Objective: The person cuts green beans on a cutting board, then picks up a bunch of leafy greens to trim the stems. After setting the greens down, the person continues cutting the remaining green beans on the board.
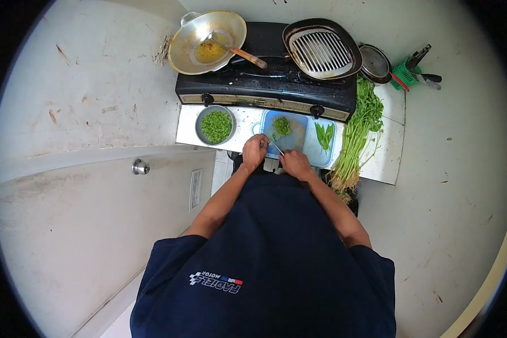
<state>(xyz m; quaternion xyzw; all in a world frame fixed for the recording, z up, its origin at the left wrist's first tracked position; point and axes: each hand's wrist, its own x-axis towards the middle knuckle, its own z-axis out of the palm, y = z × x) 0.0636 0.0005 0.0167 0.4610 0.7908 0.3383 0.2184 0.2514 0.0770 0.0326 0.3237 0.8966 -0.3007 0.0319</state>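
Observation:
My right hand (296, 164) is closed round the handle of a knife (276, 147), over the near edge of a blue cutting board (299, 141). At the blade's far end, my left hand (255, 151) has its fingers pressed together by the board's left corner; what they hold, if anything, is too small to make out. Chopped greens (281, 125) lie in a small heap on the board. A few whole green leaves (324, 136) rest in a light blue tray (333, 147) at the right. Left of the board stands a grey bowl (198, 125) of chopped greens.
Behind the counter (244, 121) is a black stove (265, 84) bearing a wok (177, 53) with a ladle and a grill pan (352, 45). A bunch of leafy stalks (355, 135) lies at the right, near a small pan (376, 62) and a green basket (404, 73) of utensils.

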